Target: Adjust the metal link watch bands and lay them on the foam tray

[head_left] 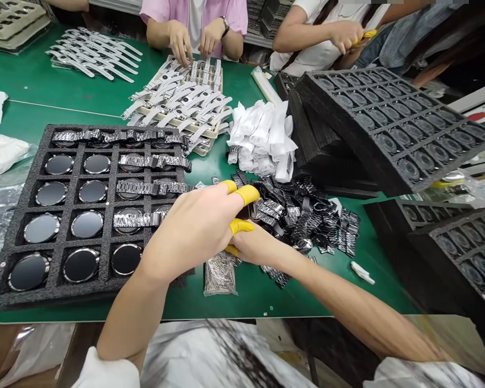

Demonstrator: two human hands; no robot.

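Yellow finger covers (248, 194) on left hand (194, 221) and right hand (253, 245). Left pinches a small dark watch piece (250, 210), just above the tabletop (327, 293), by the pile of black link straps (303, 215). Right tucked against left, fingers partly hidden, can't tell its grip. Left side: black foam tray (108, 231), round watches (87, 223) in cells, some with link straps across. Bag of metal pins (220, 275) below hands. Opposite, another person's hand (180, 43) at white-strap watches (181, 102).
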